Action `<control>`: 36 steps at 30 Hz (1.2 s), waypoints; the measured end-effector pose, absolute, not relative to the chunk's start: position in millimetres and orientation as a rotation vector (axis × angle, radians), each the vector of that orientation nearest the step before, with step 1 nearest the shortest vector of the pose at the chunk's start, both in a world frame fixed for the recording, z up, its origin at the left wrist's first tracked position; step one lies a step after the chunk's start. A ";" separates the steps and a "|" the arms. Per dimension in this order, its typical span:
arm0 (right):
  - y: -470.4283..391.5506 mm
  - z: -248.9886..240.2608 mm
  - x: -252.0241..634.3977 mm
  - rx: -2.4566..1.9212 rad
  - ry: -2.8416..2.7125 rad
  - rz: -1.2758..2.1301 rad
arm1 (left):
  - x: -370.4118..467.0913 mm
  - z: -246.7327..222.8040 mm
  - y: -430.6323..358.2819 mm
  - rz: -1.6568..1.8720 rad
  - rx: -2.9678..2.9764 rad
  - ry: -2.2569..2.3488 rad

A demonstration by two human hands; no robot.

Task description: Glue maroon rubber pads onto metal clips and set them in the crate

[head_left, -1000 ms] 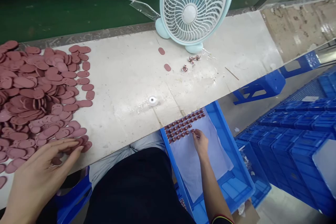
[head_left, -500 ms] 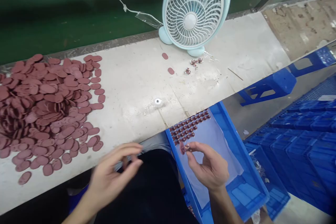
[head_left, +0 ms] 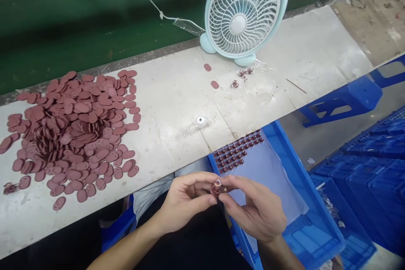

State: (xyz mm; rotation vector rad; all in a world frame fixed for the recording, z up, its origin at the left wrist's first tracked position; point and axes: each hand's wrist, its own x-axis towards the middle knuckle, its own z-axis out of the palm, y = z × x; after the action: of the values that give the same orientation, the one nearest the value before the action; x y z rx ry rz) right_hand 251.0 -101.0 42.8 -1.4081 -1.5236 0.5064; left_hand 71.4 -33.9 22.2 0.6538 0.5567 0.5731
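Observation:
Both hands meet over my lap, beside the blue crate. Between their fingertips is a small dark-red and metallic piece [head_left: 217, 188]. My left hand [head_left: 189, 199] pinches it from the left with thumb and fingers. My right hand [head_left: 256, 204] pinches it from the right. Fingers cover much of the piece, so its exact form is hard to make out. Under and beyond the right hand, the blue crate [head_left: 292, 162] is lined with a white sheet [head_left: 268, 168]. Rows of similar dark-red pieces [head_left: 232, 155] stand on that sheet at the crate's far end.
A big heap of flat reddish oval pieces [head_left: 85, 122] covers the left of the white table [head_left: 167, 109]. A light-blue fan [head_left: 238, 24] stands at the back, near several small metallic pieces [head_left: 242, 74]. A small white round object [head_left: 200, 121] sits mid-table. Blue crates [head_left: 376, 177] are stacked right.
My left hand has moved right to meet my right hand, and both now grip the small piece. The right hand has shifted slightly down. The whole view has shifted a little.

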 end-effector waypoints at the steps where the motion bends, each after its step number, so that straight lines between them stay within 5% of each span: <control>1: -102.4 42.7 252.0 -1.393 -1.505 0.538 | 72.1 23.1 -33.7 0.578 0.650 0.563; 22: -99.3 49.7 255.0 -1.422 -1.303 0.908 | 66.0 30.3 -32.1 0.637 0.883 0.616; 31: -98.7 49.8 254.2 -1.514 -1.331 0.847 | 62.4 26.7 -32.1 0.660 1.146 0.699; 36: -130.7 2.8 309.3 -1.906 -0.916 0.511 | 30.6 31.4 -24.4 0.703 1.410 0.877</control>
State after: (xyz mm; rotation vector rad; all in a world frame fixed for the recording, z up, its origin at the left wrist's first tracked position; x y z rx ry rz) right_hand 309.3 -130.7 2.8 -1.9059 -0.9164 0.5106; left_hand 30.6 -24.4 31.4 1.4099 0.8769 0.7032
